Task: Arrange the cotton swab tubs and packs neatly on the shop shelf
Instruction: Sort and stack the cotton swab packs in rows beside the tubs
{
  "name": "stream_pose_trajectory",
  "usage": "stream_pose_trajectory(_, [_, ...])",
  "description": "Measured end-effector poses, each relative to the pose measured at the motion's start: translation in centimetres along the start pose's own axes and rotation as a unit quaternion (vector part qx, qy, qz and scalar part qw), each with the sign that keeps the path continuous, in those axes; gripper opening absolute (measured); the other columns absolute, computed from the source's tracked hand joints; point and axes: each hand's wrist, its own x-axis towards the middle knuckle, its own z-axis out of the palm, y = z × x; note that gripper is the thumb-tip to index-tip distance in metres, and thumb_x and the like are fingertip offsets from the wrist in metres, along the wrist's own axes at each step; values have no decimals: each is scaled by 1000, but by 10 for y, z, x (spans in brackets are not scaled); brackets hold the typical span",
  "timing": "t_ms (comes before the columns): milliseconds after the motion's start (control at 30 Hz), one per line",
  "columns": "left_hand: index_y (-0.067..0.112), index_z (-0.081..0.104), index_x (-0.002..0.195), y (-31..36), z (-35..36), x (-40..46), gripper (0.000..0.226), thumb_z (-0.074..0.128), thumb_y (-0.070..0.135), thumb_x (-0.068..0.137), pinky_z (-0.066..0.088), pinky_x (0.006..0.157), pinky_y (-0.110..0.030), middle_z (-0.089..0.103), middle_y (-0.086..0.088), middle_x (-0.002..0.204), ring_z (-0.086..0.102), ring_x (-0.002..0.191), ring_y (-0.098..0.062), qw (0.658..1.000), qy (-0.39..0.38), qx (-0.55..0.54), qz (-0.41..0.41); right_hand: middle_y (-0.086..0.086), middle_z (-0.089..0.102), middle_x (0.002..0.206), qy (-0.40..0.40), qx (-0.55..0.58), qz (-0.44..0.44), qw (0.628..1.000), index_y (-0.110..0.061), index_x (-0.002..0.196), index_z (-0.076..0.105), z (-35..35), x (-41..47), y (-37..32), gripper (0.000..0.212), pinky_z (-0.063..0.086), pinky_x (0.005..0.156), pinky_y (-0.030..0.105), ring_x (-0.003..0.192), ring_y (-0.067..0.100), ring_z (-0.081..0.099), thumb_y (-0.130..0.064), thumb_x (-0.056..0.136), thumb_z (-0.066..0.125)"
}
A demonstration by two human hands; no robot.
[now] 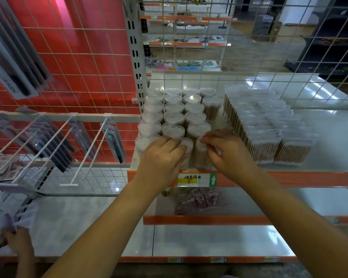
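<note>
Left hand (162, 152) and right hand (225, 150) each curled round a front-row swab tub (187, 145) on the shelf (309, 178)

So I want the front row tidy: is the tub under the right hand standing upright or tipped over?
Upright. The tub stands on its base at the shelf edge, swab sticks vertical, with the right hand gripping its top.
</note>
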Motion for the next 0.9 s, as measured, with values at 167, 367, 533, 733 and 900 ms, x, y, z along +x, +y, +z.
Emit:
stream_pose_trajectory(167, [4, 71, 82, 1, 2, 1, 22, 56, 20, 84, 53, 67, -35, 69, -10, 87, 62, 80, -29, 1000, -7, 2, -13, 10, 70, 87, -16, 2, 12, 1000, -4, 87, 72, 1, 1, -1, 37, 53, 70, 49, 80, 35, 64, -21, 77, 42])
stream_pose_trajectory(367, [3, 69, 97, -1, 5, -2, 28, 52, 19, 82, 51, 75, -37, 66, -12, 97, 57, 91, -30, 1000, -23, 12, -11, 15, 69, 92, -16, 1, 50, 999, -3, 94, 71, 1, 21, -4, 30, 51, 74, 47, 86, 37, 62, -19, 83, 47])
stream_pose_trajectory(533, [2, 68, 101, -2, 8, -7, 27, 54, 17, 83, 47, 82, -39, 67, -13, 100, 54, 96, -29, 1000, -13, 19, -16, 6, 61, 113, -124, -20, 122, 985, -17, 108, 66, 8, 65, -15, 29, 42, 91, 39, 112, 25, 49, -35, 93, 49])
stream_pose_trajectory(733, [-1, 69, 97, -1, 8, -9, 24, 56, 16, 86, 48, 81, -41, 68, -15, 99, 61, 92, -34, 1000, -7, 14, -22, 2, 48, 128, -216, -65, 112, 968, -32, 114, 64, 18, 78, -14, 32, 31, 96, 41, 123, 27, 31, -47, 90, 51])
stream_pose_trajectory(900, [-1, 69, 97, 2, 6, -10, 22, 58, 12, 84, 51, 76, -40, 68, -15, 99, 61, 91, -33, 1000, -5, 0, -25, -2, 42, 136, -223, -45, 113, 967, -36, 118, 62, 18, 79, -8, 30, 23, 100, 39, 128, 25, 25, -42, 90, 53])
